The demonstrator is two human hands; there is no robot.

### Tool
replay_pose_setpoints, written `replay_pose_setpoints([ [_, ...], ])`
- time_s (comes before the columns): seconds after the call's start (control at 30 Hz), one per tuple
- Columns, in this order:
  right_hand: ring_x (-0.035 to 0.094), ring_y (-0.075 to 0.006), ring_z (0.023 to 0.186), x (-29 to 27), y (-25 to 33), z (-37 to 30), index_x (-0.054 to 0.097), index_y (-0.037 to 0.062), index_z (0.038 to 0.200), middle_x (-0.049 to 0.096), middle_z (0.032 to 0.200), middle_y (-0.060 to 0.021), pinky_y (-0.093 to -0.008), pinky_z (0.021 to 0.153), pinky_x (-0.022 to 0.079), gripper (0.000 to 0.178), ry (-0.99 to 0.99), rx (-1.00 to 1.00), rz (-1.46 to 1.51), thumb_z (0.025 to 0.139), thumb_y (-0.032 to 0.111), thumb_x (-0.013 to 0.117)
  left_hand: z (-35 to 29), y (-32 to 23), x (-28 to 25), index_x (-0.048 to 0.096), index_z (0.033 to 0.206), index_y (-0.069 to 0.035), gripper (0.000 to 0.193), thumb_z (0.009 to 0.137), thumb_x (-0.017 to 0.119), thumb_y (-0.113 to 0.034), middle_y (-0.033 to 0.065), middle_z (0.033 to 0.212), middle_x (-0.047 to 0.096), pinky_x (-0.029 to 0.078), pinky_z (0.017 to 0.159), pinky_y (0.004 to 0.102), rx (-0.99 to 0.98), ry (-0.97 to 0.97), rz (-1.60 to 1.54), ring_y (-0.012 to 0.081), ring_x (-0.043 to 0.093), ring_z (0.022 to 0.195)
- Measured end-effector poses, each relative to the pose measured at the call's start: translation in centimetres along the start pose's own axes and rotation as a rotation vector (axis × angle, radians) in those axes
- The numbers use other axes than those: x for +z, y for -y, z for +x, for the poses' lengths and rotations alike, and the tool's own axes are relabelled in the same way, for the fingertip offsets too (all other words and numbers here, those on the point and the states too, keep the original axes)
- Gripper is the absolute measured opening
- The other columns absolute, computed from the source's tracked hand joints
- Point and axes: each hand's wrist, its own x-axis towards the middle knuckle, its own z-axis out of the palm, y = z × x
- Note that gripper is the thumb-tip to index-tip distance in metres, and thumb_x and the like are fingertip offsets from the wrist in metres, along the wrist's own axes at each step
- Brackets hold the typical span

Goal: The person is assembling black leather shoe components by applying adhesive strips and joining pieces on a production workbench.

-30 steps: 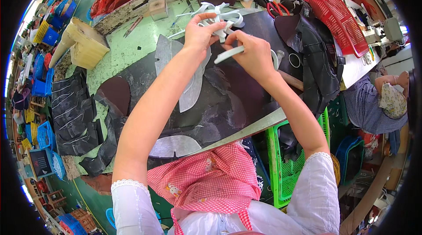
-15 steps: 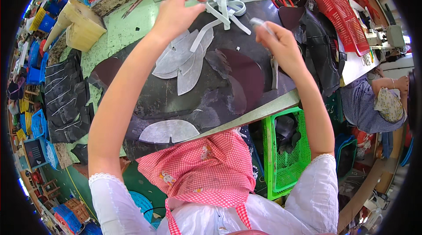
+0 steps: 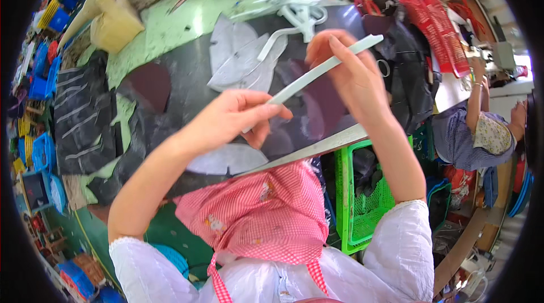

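Observation:
A flat white strip (image 3: pixel 309 77) slants between my hands above the table. My left hand (image 3: pixel 229 119) pinches its lower end between thumb and fingers. My right hand (image 3: pixel 357 76), slightly blurred, is closed round the upper part, and the strip's tip sticks out beyond it. Farther back lies a tangled pile of similar white strips (image 3: pixel 303 11). Grey cut pieces with pointed, rounded outlines (image 3: pixel 241 56) lie on the dark sheet material (image 3: pixel 190 70) covering the table. Another grey half-moon piece (image 3: pixel 226 159) rests at the near edge, partly behind my left hand.
A cream, boot-shaped block (image 3: pixel 116 25) stands at the left, above dark striped material (image 3: pixel 85 116). Red baskets (image 3: pixel 433 25) and black pieces (image 3: pixel 411 70) crowd the right. A green crate (image 3: pixel 368 212) stands below the table edge. Another person (image 3: pixel 476 127) sits at far right.
Both hands have come back from the strip pile toward me, with a single white strip now stretched between them. My left hand moved down toward the near edge; the right turned inward.

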Motion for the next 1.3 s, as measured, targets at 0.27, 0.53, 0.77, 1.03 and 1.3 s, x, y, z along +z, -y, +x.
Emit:
replay_pose_setpoints([
  [0.27,0.066,-0.0186,0.108,6.9,-0.6,-1.3,0.065,-0.0004,0.122,0.070,0.112,-0.0131,-0.0329,0.092,0.050,0.029,0.313,-0.523,-0.946,0.094,0.005,0.060,-3.6,-0.5,-1.2,0.072,0.121,0.000,0.037,0.108,0.056,-0.031,-0.0001,0.068,0.064,0.048,0.056,0.0234,-0.058,-0.017,0.023,0.0068,0.061,0.061],
  [0.53,0.060,-0.0060,0.075,6.8,-0.1,-2.9,0.069,-0.0006,0.106,0.068,0.086,-0.0043,-0.0253,0.068,0.050,0.018,0.412,0.361,-0.807,0.102,0.017,0.064,-12.8,2.4,-4.9,0.068,0.125,-0.003,0.036,0.091,0.073,-0.010,0.0083,0.109,0.073,0.051,0.092,0.0361,0.564,-0.728,1.249,0.0192,0.068,0.096],
  [0.77,0.063,-0.0060,0.065,9.4,-0.3,-3.9,0.066,-0.0030,0.117,0.072,0.090,-0.0060,-0.0206,0.055,0.048,0.018,0.405,0.552,-0.433,0.100,0.004,0.065,-14.5,8.8,-2.6,0.074,0.105,-0.007,0.030,0.079,0.073,0.008,0.0045,0.098,0.070,0.051,0.079,0.0335,0.382,-0.786,0.852,0.0218,0.066,0.091],
  [1.03,0.069,-0.0084,0.063,14.1,-3.7,-4.7,0.067,-0.0014,0.095,0.072,0.079,-0.0065,-0.0252,0.055,0.052,0.010,0.472,0.611,-0.573,0.093,0.005,0.075,-16.4,13.2,-1.6,0.079,0.100,-0.009,0.029,0.072,0.074,-0.014,0.0097,0.123,0.070,0.056,0.103,0.0491,0.587,-0.762,1.163,0.0320,0.065,0.116],
  [1.3,0.073,-0.0220,0.066,14.4,-7.9,-7.1,0.067,0.0020,0.091,0.071,0.078,-0.0095,-0.0319,0.060,0.056,0.009,0.392,0.271,-0.827,0.089,0.006,0.075,-16.6,14.9,-1.8,0.081,0.104,-0.014,0.036,0.069,0.080,-0.004,0.0116,0.121,0.071,0.054,0.105,0.0506,0.575,-0.761,1.095,0.0342,0.066,0.117],
])
